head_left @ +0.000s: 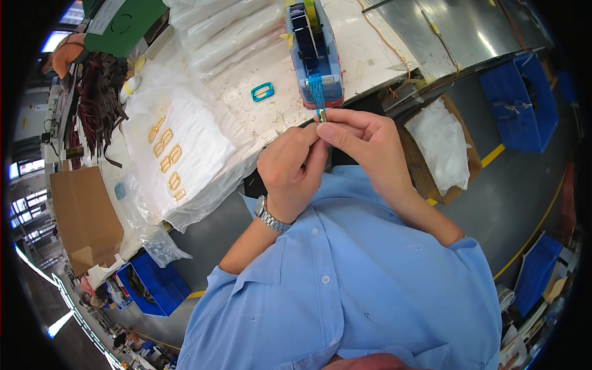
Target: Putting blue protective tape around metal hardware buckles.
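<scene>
In front of my chest, both hands meet at the near end of a blue tape dispenser (336,68). Between the fingertips of my left hand (287,163) and my right hand (370,142) is a small gold buckle (322,115), mostly hidden by the fingers. Both hands are closed in a pinch on it. Blue strips (316,91) lie over the dispenser's front, just beyond the buckle. To the left, a separate gold buckle wrapped in blue film (263,92) lies on the table.
Several gold buckles (166,161) lie in rows on a white foam sheet (206,145) to the left. Clear plastic packs (228,37) are at the back. A cardboard box with white wrapping (439,145) stands right, near a blue bin (524,102). Another person (66,55) is at far left.
</scene>
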`<state>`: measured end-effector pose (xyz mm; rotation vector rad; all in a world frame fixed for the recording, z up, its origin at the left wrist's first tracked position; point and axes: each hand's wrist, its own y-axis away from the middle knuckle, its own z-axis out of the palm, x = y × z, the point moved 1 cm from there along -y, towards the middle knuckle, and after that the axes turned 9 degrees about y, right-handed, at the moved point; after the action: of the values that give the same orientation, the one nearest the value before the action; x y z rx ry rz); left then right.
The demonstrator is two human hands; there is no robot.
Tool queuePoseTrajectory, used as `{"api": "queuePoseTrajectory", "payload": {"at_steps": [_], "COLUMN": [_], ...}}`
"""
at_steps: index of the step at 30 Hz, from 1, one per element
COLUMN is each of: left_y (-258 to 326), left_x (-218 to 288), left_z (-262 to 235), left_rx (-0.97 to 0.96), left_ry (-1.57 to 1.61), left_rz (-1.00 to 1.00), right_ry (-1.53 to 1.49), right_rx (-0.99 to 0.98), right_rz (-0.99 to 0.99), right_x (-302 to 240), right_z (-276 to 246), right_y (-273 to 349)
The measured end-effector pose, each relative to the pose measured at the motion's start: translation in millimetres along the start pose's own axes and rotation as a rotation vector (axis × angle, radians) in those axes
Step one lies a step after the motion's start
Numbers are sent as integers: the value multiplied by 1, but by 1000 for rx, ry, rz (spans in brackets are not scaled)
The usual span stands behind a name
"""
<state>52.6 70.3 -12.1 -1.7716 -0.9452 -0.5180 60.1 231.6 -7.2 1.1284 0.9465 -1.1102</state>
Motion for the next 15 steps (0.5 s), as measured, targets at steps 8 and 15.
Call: {"api": "queuePoseTrajectory", "payload": {"at_steps": [8,15], "left_y": [9,-16], "left_x": [-9,-16], "left_z": [6,-1], "left_rx": [-64,-130], "left_ry": [65,513], "left_rz": [-204,-673], "right_ry": [-21,119], "right_rx": [44,-74], "right_rz": [26,-43], "right_x": [23,22], "right_z": [0,-13], "right_y": [-11,-27]}}
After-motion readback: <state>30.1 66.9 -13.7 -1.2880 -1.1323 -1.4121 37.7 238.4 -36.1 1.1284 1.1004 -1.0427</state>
